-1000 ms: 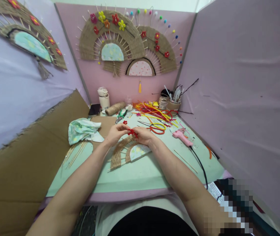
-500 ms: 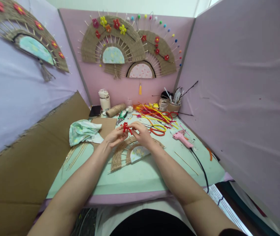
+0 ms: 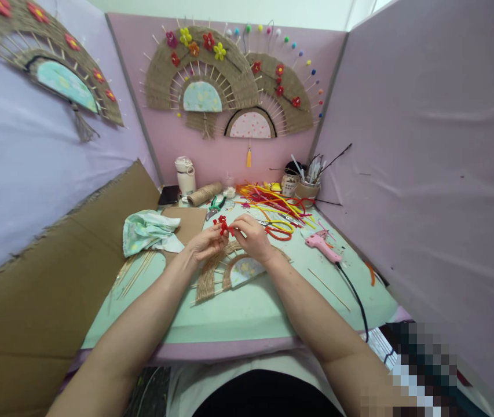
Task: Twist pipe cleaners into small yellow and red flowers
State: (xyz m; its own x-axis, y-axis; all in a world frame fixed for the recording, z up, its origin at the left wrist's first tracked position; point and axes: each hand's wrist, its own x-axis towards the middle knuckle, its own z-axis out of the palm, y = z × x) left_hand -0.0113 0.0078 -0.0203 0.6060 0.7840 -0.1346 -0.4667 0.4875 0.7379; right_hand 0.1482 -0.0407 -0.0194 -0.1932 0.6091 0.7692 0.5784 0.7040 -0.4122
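Observation:
A small red pipe-cleaner flower, made of bent loops, is pinched in the fingers of my left hand. My right hand is closed on a short red end of the same flower, its fingertips close beside the left ones. Below both hands lies a twine-wrapped fan with thin sticks and a pale patterned half-circle at its centre; my right hand and wrist hide part of it.
Scissors and a heap of coloured pipe cleaners lie behind my right hand. A pink glue gun with a black cord is to the right. Patterned cloth, sticks and cardboard are left; twine roll and bottle behind.
The red flower has turned and tilted between my fingers, its loops now leaning further left. Both hands stay in nearly the same place, and the view has shifted slightly.

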